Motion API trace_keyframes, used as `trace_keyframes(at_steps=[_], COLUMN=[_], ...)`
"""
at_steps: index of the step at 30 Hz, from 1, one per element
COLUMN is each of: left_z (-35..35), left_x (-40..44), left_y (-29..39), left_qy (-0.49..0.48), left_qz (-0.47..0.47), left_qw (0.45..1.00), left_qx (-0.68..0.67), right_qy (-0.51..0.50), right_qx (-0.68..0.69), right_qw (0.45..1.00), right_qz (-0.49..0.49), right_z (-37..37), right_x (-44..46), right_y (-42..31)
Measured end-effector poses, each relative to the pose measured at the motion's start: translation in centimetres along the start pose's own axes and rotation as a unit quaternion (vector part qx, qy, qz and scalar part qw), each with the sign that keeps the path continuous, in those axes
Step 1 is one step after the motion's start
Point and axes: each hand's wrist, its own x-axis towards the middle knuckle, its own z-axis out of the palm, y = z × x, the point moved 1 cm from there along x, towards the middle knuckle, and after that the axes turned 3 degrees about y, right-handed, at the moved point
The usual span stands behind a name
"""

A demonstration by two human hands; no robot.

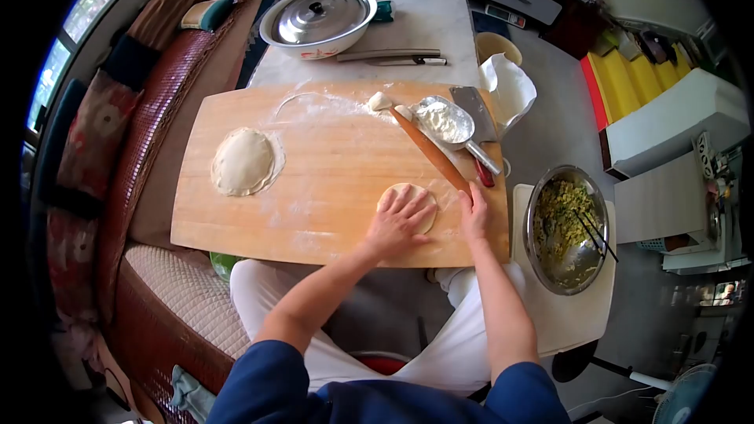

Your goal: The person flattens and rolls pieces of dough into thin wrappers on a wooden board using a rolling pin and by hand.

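Note:
My left hand (397, 222) lies flat with spread fingers on a small round of dough (428, 202) near the front of the wooden board (314, 220). In my right hand (474, 212) is one end of a wooden rolling pin (432, 149), which slants away to the upper left. Its far tip lies by a small lump of dough (380, 101). A metal scoop (470, 144) holding white flour (442, 121) rests right of the pin. Beside it lies a cleaver (473, 112) with a red handle, partly hidden by the scoop. A larger, domed round of dough (243, 162) sits at the board's left.
Behind the board, a white basin (338, 43) with a metal lid (316, 14) stands near two long utensils (390, 55). To my right, a steel bowl (577, 275) holds chopped green and yellow filling (559, 216) with chopsticks (594, 233). A sofa (157, 141) runs along the left.

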Motion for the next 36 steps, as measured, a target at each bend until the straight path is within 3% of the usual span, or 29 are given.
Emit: trace_keyframes(at_steps=[2, 5, 8, 9, 11, 12, 17, 20, 23, 26, 28, 31, 32, 36], left_z=[-1.8, -6.0, -7.7, -7.3, -6.4, -6.2, -5.3, -5.9, -5.5, -5.6, -5.0, -5.2, -5.2, -6.1], left_x=[-2.9, -6.1, -11.3, -12.8, -15.3, -15.3, -7.0, -5.5, -10.8, -11.9, -9.5, -5.2, -4.2, -3.0], left_y=[-2.1, -4.2, -4.9, -4.5, -4.0, -4.2, -12.1, -11.5, -7.2, -6.6, -9.3, -12.2, -12.3, -8.5], left_qy=[-0.031, -0.025, 0.042, 0.021, -0.024, -0.001, 0.106, 0.067, 0.001, -0.007, 0.027, 0.107, 0.138, 0.216], left_qz=[0.035, -0.003, -0.115, -0.129, -0.155, -0.150, -0.246, -0.256, -0.160, -0.159, -0.205, -0.275, -0.297, -0.297], left_qw=[0.999, 1.000, 0.992, 0.991, 0.987, 0.989, 0.962, 0.964, 0.987, 0.987, 0.978, 0.955, 0.944, 0.928], left_qx=[0.002, -0.004, 0.011, 0.015, 0.024, 0.002, 0.055, 0.033, 0.012, 0.007, 0.013, 0.025, 0.029, -0.051], right_qy=[-0.026, -0.104, -0.246, -0.296, -0.279, -0.269, -0.165, -0.153, -0.182, -0.195, -0.167, -0.200, -0.232, -0.168], right_qx=[0.008, -0.007, -0.042, -0.062, -0.107, -0.129, -0.152, -0.118, -0.103, -0.147, -0.177, -0.176, -0.177, -0.121], right_qw=[0.999, 0.992, 0.960, 0.942, 0.929, 0.920, 0.941, 0.948, 0.942, 0.931, 0.923, 0.931, 0.926, 0.965], right_qz=[-0.042, -0.076, -0.130, -0.149, -0.220, -0.255, -0.254, -0.254, -0.264, -0.271, -0.298, -0.251, -0.239, -0.162], right_z=[-0.3, -1.4, -4.1, -4.3, -2.7, -1.8, 4.1, 4.5, 1.6, -0.2, 0.9, 3.3, 3.8, 2.7], right_x=[0.4, -0.6, -3.8, -4.3, -4.5, -4.5, 2.1, 2.1, -2.2, -3.4, -1.6, 1.3, 1.6, 0.5], right_y=[-0.1, -0.2, -3.9, -5.3, -5.3, -5.4, -6.4, -4.5, -3.0, -6.3, -8.2, -8.3, -8.1, -6.6])
